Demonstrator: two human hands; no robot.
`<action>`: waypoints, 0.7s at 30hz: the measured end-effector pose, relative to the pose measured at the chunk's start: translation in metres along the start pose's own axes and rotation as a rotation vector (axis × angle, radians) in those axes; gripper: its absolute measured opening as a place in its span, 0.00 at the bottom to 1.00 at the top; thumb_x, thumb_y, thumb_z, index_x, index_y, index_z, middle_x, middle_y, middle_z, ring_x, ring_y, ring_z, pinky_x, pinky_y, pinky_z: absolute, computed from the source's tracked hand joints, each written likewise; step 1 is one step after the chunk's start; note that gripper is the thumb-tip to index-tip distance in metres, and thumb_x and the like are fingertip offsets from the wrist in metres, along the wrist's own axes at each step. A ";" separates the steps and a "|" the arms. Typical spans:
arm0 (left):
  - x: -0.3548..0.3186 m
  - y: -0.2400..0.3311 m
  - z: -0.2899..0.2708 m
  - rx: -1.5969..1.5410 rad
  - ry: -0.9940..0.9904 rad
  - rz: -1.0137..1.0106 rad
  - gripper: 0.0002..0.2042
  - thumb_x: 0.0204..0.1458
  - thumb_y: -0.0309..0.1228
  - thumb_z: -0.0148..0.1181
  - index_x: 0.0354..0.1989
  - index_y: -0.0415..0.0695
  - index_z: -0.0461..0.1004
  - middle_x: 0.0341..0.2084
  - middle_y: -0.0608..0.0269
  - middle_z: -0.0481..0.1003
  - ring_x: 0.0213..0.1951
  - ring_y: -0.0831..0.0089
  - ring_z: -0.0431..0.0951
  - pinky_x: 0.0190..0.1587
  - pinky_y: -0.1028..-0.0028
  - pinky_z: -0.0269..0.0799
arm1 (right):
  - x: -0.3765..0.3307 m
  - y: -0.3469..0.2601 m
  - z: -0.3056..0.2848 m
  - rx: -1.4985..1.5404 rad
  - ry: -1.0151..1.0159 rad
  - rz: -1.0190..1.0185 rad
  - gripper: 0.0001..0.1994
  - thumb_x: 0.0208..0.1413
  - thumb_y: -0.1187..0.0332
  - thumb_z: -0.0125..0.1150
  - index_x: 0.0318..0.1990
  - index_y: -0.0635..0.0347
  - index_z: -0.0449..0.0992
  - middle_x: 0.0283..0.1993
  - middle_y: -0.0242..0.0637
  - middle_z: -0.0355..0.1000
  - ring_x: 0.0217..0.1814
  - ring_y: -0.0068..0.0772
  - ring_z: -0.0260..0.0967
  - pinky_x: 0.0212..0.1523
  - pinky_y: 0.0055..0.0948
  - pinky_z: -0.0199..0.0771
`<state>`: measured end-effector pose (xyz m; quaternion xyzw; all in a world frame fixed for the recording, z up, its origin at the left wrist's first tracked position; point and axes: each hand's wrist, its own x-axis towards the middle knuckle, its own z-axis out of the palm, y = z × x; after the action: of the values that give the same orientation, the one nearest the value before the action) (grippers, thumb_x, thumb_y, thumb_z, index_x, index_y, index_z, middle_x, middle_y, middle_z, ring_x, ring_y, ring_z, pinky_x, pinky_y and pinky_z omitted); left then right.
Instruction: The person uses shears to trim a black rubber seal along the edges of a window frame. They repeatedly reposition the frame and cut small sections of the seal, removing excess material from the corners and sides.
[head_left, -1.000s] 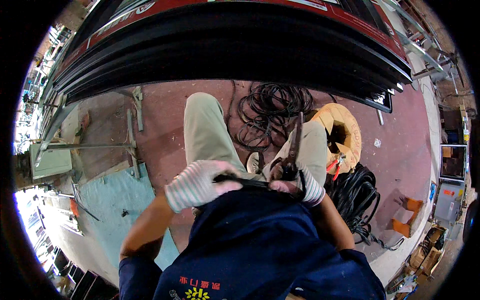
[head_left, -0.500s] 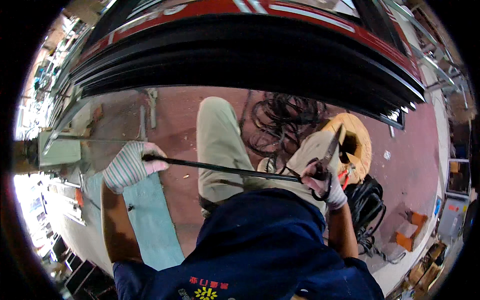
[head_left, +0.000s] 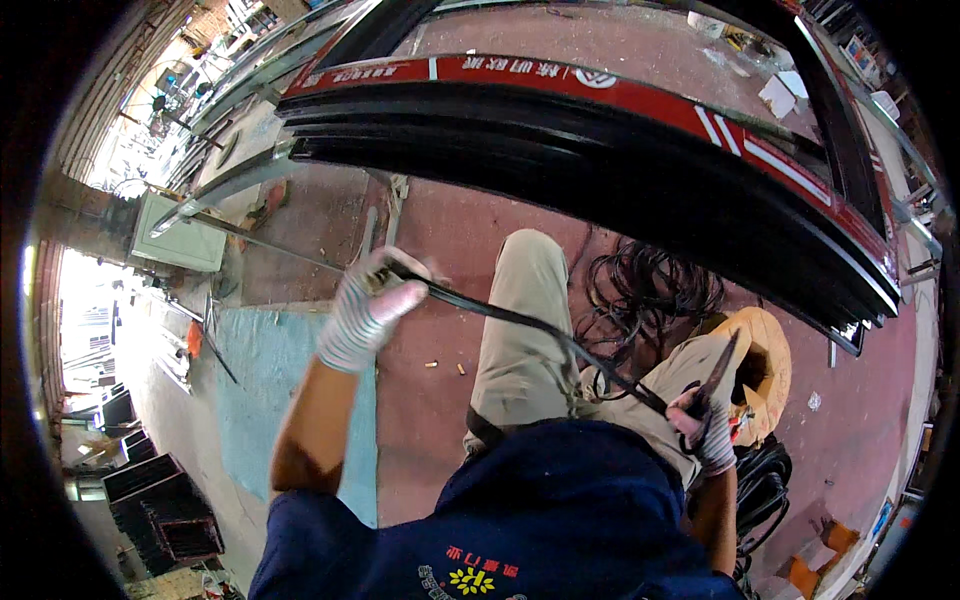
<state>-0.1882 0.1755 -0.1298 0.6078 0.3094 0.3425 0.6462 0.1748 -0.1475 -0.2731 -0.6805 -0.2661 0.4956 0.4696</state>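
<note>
Both gloved hands grip one black rubber strip (head_left: 520, 322): left hand (head_left: 368, 310) at ten o'clock, right hand (head_left: 706, 425) at four with pliers (head_left: 722, 372). It looks limp and light, best held near its ends.

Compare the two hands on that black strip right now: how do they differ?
The left hand is stretched out away from the body, forearm bare, fist closed around the far end of the black strip. The right hand sits close against the lap and also grips scissors pointing upward. Both wear white knit gloves with pinkish fingers, and the strip runs taut between them.
</note>
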 end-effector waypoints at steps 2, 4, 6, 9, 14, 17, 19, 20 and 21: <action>-0.001 -0.017 0.033 -0.446 0.038 -0.078 0.08 0.57 0.29 0.62 0.42 0.41 0.73 0.32 0.62 0.77 0.41 0.70 0.79 0.48 0.66 0.75 | -0.001 0.009 0.007 -0.045 0.017 0.014 0.11 0.51 0.73 0.72 0.36 0.59 0.72 0.31 0.27 0.72 0.30 0.19 0.68 0.31 0.22 0.68; -0.002 -0.029 0.073 -0.551 0.017 0.000 0.11 0.61 0.34 0.59 0.46 0.42 0.71 0.34 0.54 0.77 0.38 0.55 0.80 0.52 0.51 0.75 | 0.000 0.003 0.014 -0.148 -0.080 0.016 0.10 0.52 0.74 0.72 0.38 0.60 0.75 0.33 0.26 0.73 0.34 0.18 0.68 0.36 0.22 0.70; -0.008 -0.014 0.100 -0.558 -0.143 -0.061 0.11 0.63 0.35 0.56 0.48 0.42 0.71 0.29 0.56 0.76 0.31 0.62 0.78 0.47 0.55 0.77 | 0.002 0.011 0.021 0.060 -0.073 -0.084 0.09 0.54 0.75 0.68 0.38 0.62 0.73 0.36 0.31 0.74 0.39 0.22 0.71 0.41 0.25 0.72; -0.008 0.006 0.138 -0.263 -0.204 -0.130 0.13 0.63 0.36 0.56 0.48 0.40 0.73 0.24 0.63 0.75 0.24 0.77 0.72 0.32 0.74 0.71 | 0.002 0.013 0.016 0.084 -0.037 -0.199 0.11 0.51 0.74 0.72 0.37 0.61 0.73 0.34 0.29 0.73 0.38 0.22 0.70 0.41 0.25 0.71; -0.012 0.008 0.180 0.073 -0.280 -0.157 0.09 0.61 0.31 0.59 0.45 0.39 0.76 0.26 0.67 0.76 0.29 0.83 0.74 0.35 0.80 0.71 | -0.031 -0.043 0.010 -0.154 -0.068 -0.217 0.21 0.54 0.49 0.66 0.31 0.60 0.73 0.24 0.29 0.67 0.29 0.23 0.64 0.33 0.25 0.64; -0.010 0.013 0.195 0.139 -0.331 -0.243 0.08 0.59 0.29 0.60 0.42 0.38 0.77 0.29 0.65 0.79 0.32 0.81 0.76 0.38 0.79 0.74 | -0.048 -0.056 0.010 -0.094 -0.110 -0.242 0.11 0.59 0.62 0.58 0.37 0.63 0.75 0.26 0.39 0.72 0.29 0.32 0.69 0.36 0.30 0.69; -0.009 0.011 0.202 0.189 -0.357 -0.219 0.08 0.57 0.28 0.61 0.41 0.37 0.78 0.30 0.63 0.80 0.33 0.78 0.78 0.39 0.77 0.75 | -0.047 -0.051 0.014 -0.123 -0.096 -0.148 0.11 0.57 0.63 0.58 0.39 0.62 0.76 0.30 0.46 0.75 0.33 0.40 0.75 0.36 0.32 0.71; -0.006 0.013 0.204 0.210 -0.392 -0.238 0.08 0.57 0.28 0.61 0.41 0.37 0.78 0.30 0.63 0.80 0.33 0.78 0.79 0.39 0.77 0.75 | -0.057 -0.057 0.008 -0.266 -0.111 -0.270 0.11 0.56 0.62 0.59 0.39 0.62 0.76 0.30 0.47 0.76 0.35 0.43 0.76 0.36 0.34 0.71; -0.002 0.015 0.207 0.234 -0.424 -0.259 0.08 0.57 0.28 0.61 0.42 0.37 0.78 0.30 0.63 0.80 0.33 0.78 0.79 0.39 0.77 0.75 | -0.059 -0.064 0.004 -0.286 -0.173 -0.228 0.19 0.56 0.52 0.56 0.39 0.62 0.75 0.32 0.45 0.75 0.36 0.41 0.75 0.37 0.33 0.70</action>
<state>-0.0218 0.0556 -0.1002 0.6917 0.2798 0.0842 0.6605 0.1556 -0.1679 -0.1902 -0.6608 -0.4483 0.4529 0.3965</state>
